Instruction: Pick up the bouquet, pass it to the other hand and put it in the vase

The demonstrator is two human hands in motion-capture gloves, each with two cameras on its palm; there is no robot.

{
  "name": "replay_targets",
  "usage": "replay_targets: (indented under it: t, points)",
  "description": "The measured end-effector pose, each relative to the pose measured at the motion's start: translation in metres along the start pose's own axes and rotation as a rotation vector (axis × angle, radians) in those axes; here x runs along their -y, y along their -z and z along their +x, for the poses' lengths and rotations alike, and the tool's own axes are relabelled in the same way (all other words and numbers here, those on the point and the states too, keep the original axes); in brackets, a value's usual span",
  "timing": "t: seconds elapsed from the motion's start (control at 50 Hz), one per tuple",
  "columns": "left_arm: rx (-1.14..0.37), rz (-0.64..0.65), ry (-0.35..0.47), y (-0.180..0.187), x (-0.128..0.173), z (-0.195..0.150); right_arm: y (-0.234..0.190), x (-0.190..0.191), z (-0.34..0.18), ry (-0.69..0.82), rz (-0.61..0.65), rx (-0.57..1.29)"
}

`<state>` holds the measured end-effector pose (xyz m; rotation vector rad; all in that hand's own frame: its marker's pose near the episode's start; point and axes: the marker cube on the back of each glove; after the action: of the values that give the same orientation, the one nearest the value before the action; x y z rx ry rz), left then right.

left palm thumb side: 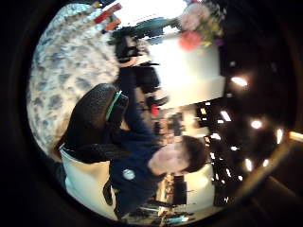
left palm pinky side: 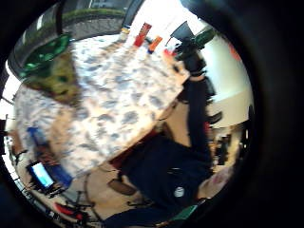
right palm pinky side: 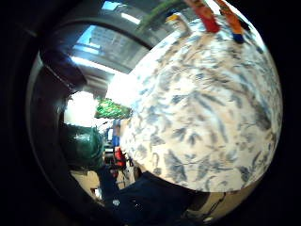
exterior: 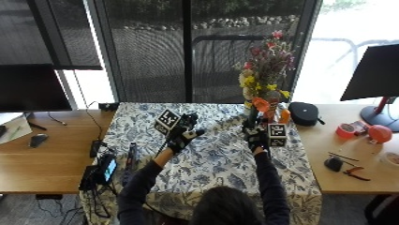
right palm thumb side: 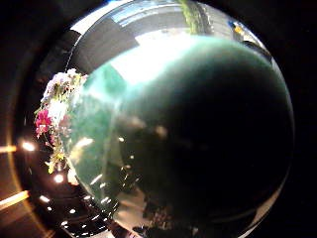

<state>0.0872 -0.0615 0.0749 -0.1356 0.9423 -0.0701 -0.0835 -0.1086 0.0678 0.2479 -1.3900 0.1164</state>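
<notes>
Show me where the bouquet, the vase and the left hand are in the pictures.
bouquet (exterior: 267, 65): outside view, on the flower heads.
vase (right palm thumb side: 198, 129): right thumb side palm view, on its dark green glass wall.
left hand (exterior: 182, 133): outside view, on the back of the glove.

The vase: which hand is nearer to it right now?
Right. The right hand is at the green vase, which holds the bouquet; the left hand hovers apart over the tablecloth.

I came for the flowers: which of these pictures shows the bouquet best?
The outside view: the whole bouquet stands upright above the right hand. The right thumb side palm view catches a few blooms beside the green vase. The left thumb side view shows them small, far off. The rest show none.
</notes>
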Motion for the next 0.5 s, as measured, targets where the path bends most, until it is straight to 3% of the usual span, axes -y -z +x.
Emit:
replay_targets:
  t: [0.1, 0.26, 0.42, 0.5]
  points:
    - [-0.234, 0.025, 0.070, -0.006, 0.029, 0.012, -0.029, 0.000, -0.002, 0.056, -0.067, 0.012]
    - [-0.218, 0.125, 0.116, -0.018, 0.062, 0.027, -0.079, -0.025, -0.014, 0.075, -0.180, 0.038]
    - [-0.271, 0.096, 0.167, -0.031, 0.080, 0.020, -0.120, -0.073, -0.053, 0.026, -0.321, 0.099]
    - [-0.275, 0.092, 0.166, -0.037, 0.082, 0.026, -0.143, -0.058, -0.022, 0.050, -0.339, 0.060]
